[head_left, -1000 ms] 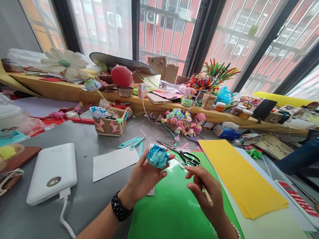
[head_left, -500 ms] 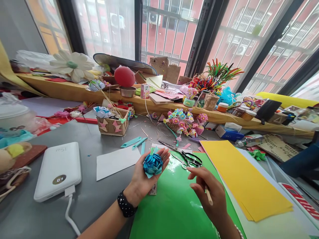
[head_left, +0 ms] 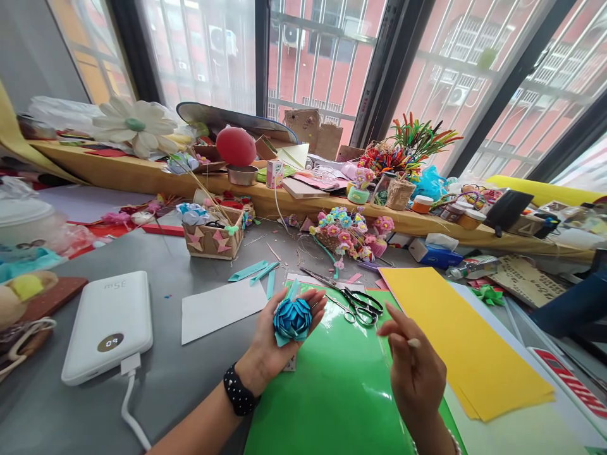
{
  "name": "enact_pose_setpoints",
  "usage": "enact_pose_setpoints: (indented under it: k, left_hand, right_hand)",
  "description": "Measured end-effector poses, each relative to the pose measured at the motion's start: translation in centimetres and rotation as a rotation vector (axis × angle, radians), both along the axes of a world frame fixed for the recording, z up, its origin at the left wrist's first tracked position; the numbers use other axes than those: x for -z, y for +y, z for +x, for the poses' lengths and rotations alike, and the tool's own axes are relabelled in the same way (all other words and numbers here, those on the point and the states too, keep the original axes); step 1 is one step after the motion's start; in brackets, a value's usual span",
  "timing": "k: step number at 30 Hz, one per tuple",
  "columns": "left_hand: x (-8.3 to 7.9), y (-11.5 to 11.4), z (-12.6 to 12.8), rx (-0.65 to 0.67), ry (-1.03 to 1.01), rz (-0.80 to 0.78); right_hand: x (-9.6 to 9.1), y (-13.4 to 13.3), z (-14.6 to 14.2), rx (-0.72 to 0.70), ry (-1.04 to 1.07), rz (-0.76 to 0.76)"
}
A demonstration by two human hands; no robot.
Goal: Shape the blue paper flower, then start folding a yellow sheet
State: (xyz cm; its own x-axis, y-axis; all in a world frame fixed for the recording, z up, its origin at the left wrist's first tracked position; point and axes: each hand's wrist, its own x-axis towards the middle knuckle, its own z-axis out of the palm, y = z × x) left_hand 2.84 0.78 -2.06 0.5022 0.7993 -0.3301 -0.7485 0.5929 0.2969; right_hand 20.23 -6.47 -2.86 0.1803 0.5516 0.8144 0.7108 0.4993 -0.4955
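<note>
My left hand (head_left: 277, 335) is palm up over the near edge of the table and cradles a blue folded-paper flower (head_left: 292, 319) in loosely curled fingers. A black dotted band is on that wrist. My right hand (head_left: 416, 373) hovers to the right above a green sheet (head_left: 332, 398), fingers closed round a thin wooden stick (head_left: 413, 343) whose tip shows by the thumb. Black-handled scissors (head_left: 361, 306) lie just beyond both hands.
A white power bank (head_left: 109, 325) with its cable lies at the left, white paper (head_left: 220, 308) beside it. Yellow sheets (head_left: 455, 335) lie at the right. A cardboard box (head_left: 213, 237), paper flower bunches (head_left: 346, 230) and craft clutter fill the back shelf.
The left hand has turned the blue flower from fingertips into the open palm, facing up. The right hand rotated and shifted right, so the stick now points upward.
</note>
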Motion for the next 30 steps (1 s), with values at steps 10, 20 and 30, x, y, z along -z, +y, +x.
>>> enact_pose_setpoints:
  k: [10, 20, 30]
  left_hand:
    - [0.1, 0.2, 0.0, -0.07, 0.023, -0.007]
    - [0.2, -0.3, 0.7, -0.023, 0.19, 0.16]
    - [0.3, -0.9, 0.4, 0.066, 0.187, 0.297]
  right_hand:
    - [0.0, 0.7, -0.3, 0.135, -0.142, -0.102]
    - [-0.2, 1.0, 0.0, 0.044, -0.221, -0.098]
    - [-0.6, 0.7, -0.5, -0.114, -0.145, -0.198]
